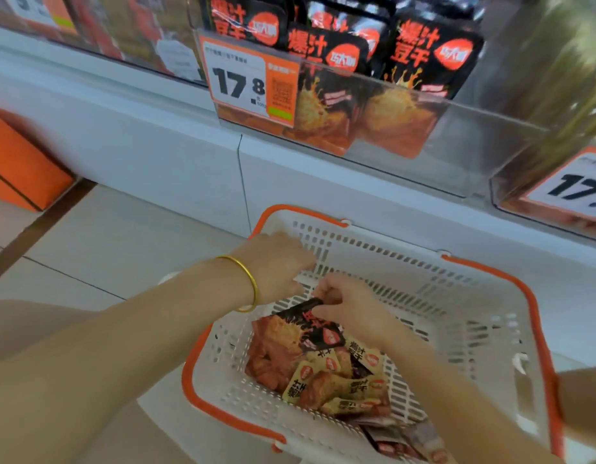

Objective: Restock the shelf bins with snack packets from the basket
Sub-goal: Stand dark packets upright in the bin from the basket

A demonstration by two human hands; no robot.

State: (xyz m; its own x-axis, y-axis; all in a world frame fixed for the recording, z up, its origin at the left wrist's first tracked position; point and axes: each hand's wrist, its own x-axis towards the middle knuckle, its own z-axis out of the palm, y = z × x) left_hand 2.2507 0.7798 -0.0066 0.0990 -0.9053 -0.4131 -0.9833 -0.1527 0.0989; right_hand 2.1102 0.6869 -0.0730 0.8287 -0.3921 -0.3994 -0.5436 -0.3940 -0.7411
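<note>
A white basket with an orange rim (193, 363) stands on the floor below the shelf. Inside lie a large black and orange snack packet (306, 333) and several small yellow packets (340, 380). My right hand (353, 309) pinches the top edge of the black packet. My left hand (276, 262), with a gold bangle on the wrist, reaches down at the basket's far left corner with its fingers bent; what they touch is hidden. Above, a clear shelf bin (457, 142) holds several matching black packets (430, 58).
A price tag reading 17.8 (243, 85) hangs on the bin's front. Another clear bin with a price tag (571, 189) sits at the right. An orange box (18, 169) stands on the floor at the left. White shelf base panels run behind the basket.
</note>
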